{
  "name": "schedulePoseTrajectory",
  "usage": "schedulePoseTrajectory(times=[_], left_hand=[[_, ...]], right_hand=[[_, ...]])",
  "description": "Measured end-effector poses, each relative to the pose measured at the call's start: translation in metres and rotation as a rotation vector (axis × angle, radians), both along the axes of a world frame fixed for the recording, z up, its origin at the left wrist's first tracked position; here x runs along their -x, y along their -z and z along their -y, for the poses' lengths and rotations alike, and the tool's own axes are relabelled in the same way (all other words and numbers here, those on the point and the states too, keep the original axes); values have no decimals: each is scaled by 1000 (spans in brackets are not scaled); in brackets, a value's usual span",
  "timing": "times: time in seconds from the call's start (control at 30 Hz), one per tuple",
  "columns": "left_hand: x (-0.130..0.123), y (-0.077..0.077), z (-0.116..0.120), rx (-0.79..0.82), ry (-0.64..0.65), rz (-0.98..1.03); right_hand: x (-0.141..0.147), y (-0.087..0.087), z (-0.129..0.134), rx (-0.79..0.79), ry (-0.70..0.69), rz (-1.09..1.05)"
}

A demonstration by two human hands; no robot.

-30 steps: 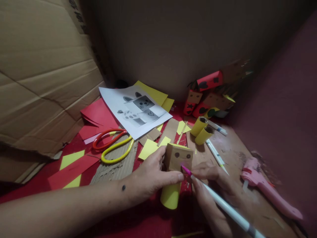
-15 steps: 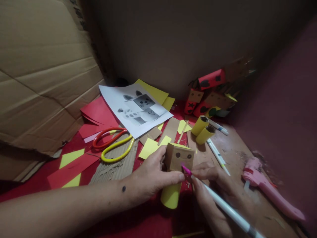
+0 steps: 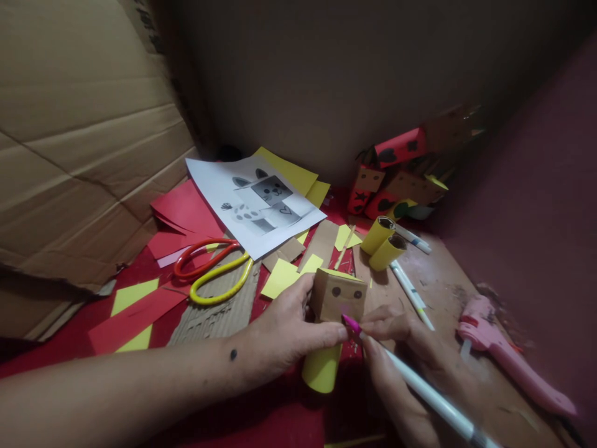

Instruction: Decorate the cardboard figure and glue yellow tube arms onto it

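Note:
My left hand (image 3: 289,326) is closed around a small cardboard figure (image 3: 341,298). Its boxy brown head carries two dark round eyes and a faint pink mark below them, and a yellow tube body (image 3: 323,368) shows under my thumb. Between the fingers of my right hand (image 3: 410,354) is a white felt-tip pen (image 3: 431,392) with a pink tip. That tip points at the lower part of the cardboard face; whether it touches I cannot tell. My palm hides part of the figure.
Scissors (image 3: 221,280) with red and yellow handles lie left, beside a printed animal picture (image 3: 268,202). Paper and cardboard scraps surround them. Two yellow tubes (image 3: 387,249), more pens (image 3: 413,295) and a pink glue gun (image 3: 506,354) are at right; red figures (image 3: 382,174) stand behind.
The pen tip has dropped slightly down the cardboard face, leaving the pink mark more exposed. Both hands keep their holds.

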State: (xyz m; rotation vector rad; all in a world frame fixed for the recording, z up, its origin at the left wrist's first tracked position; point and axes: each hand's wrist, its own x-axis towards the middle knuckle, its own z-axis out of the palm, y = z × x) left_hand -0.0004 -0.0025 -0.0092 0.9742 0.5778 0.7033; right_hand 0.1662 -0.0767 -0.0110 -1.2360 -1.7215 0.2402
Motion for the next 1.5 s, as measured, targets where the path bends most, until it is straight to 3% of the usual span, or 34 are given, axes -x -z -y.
schedulePoseTrajectory(times=[0.53,0.97,1.5], left_hand=[[1,1,1,1,6,-6],[0,-7,2,30,-6,-13],[1,-1,-1,-6,15,-7]], right_hand=[[7,-3,-3,-33,-3,-24],[0,-1,3,60,17,-123],[0,0,2,73,50,-90]])
